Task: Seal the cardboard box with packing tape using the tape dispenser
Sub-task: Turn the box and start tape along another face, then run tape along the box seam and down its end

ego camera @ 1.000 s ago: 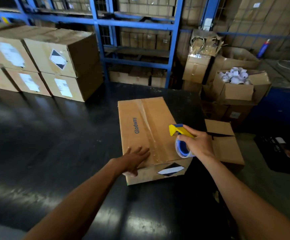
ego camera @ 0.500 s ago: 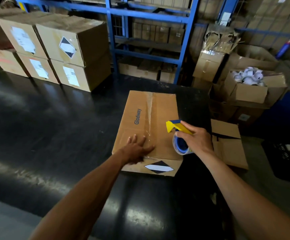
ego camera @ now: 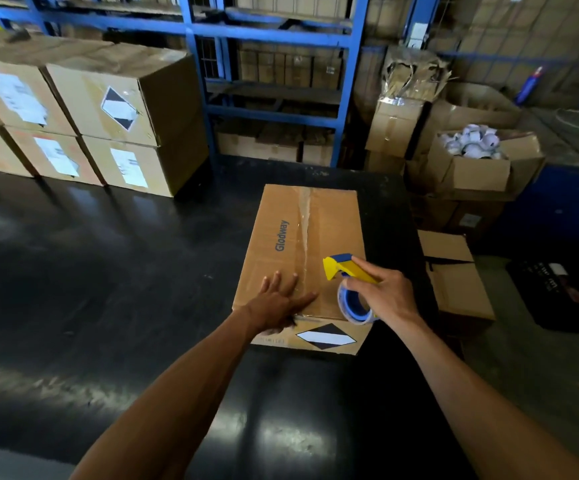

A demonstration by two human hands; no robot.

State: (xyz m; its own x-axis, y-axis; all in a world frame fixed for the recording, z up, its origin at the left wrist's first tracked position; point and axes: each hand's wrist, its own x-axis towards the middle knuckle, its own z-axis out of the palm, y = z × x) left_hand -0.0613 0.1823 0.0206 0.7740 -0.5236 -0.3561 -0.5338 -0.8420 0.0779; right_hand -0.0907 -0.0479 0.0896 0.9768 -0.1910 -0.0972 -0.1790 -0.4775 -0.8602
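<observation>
A brown cardboard box [ego camera: 329, 230] printed "Glodway" lies on the black table [ego camera: 108, 289], flaps closed, with a strip of clear tape along its centre seam. My left hand [ego camera: 277, 303] rests flat on the box's near left corner, fingers spread, thumb close to the seam. My right hand [ego camera: 385, 292] grips a yellow and blue tape dispenser [ego camera: 345, 278] with a roll of clear tape, held just above the near right part of the box top. Its yellow nose points left toward the seam.
Stacked labelled cartons [ego camera: 108, 112] stand at the table's far left. Blue shelving [ego camera: 274, 81] runs behind. To the right, past the table edge, are a smaller carton [ego camera: 457, 278], an open carton of white rolls [ego camera: 471, 161] and a black crate [ego camera: 565, 289].
The camera view shifted, so the box sits more to the right in frame. Both hands keep about the same places on the box; the dispenser stays near the seam's near end.
</observation>
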